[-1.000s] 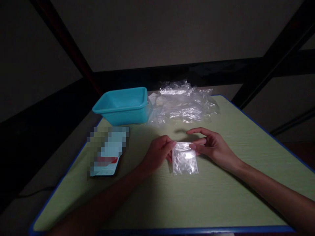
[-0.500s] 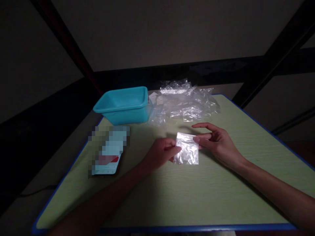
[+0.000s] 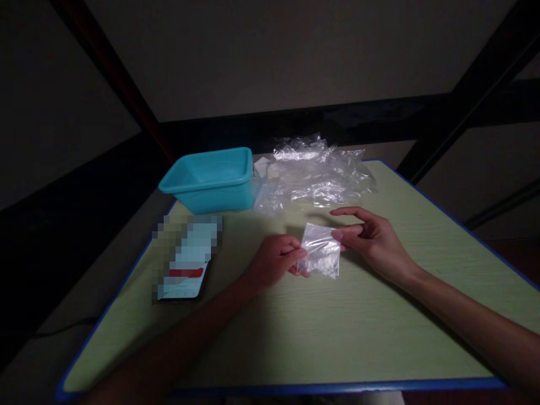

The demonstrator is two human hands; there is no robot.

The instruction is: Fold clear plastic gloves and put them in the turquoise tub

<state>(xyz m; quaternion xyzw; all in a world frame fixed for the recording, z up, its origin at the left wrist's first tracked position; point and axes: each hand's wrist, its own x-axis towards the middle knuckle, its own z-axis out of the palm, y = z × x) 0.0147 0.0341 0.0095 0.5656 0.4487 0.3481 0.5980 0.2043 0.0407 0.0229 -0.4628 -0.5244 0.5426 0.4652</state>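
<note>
A small square of folded clear plastic is held between both hands above the middle of the table. My left hand pinches its left edge with thumb and fingers. At its upper right corner, my right hand grips the plastic with the thumb on top and fingers behind, while the index finger stretches out free above. Behind the hands lies a heap of crumpled clear plastic bags.
A blue plastic basket stands at the back left, touching the bags. In front of it lies a phone with a lit, partly pixelated screen. The light green table has a blue edge.
The plastic square has tilted slightly and its surface creases look different. My left fingertips have shifted a little along its left edge. Both hands still hold it.
</note>
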